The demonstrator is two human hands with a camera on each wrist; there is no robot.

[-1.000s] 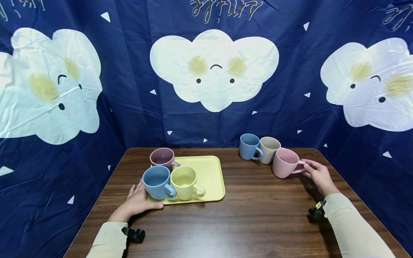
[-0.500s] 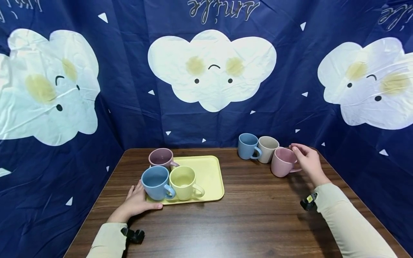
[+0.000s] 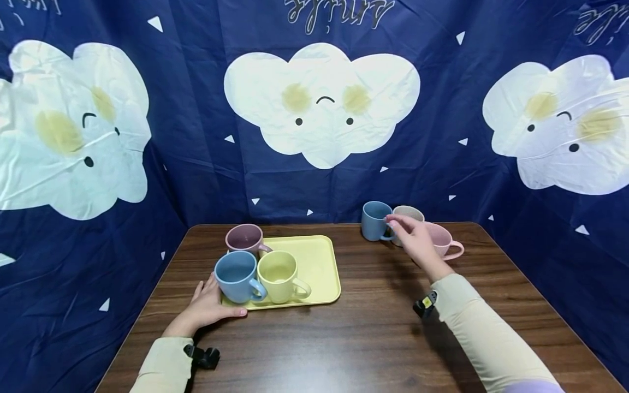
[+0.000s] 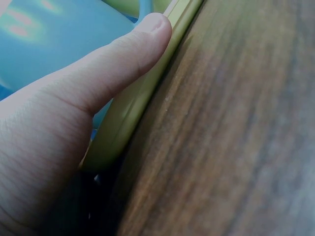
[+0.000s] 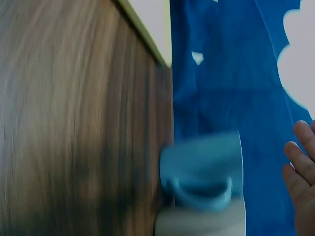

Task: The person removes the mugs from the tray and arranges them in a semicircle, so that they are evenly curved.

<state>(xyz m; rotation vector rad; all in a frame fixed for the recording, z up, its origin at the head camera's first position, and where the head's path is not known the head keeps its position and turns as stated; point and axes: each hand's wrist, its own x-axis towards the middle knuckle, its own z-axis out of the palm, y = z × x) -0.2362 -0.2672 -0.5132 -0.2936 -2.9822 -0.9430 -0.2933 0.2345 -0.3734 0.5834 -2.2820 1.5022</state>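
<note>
My left hand (image 3: 208, 304) rests at the front left corner of a yellow tray (image 3: 321, 273). Its straight thumb (image 4: 133, 54) lies along the tray's rim, and the other fingers are partly hidden beside a blue mug (image 3: 236, 284). That mug stands on the tray with a yellow mug (image 3: 276, 286) and a purple mug (image 3: 242, 238). Over at the back right, my right hand (image 3: 417, 243) hovers, holding nothing, its fingertips near the handle of another blue mug (image 3: 372, 225). It partly covers a beige mug (image 3: 411, 212) and a pink mug (image 3: 441, 236).
Brown wooden tabletop (image 3: 319, 349) spreads in front of the tray and the mugs. A dark blue curtain (image 3: 196, 180) with cloud prints closes in the back and both sides. The tray's right part carries no mug.
My right hand has left the pink mug's handle, risen over that mug and moved left toward the far blue mug. The left hand and the tray stay where they were.
</note>
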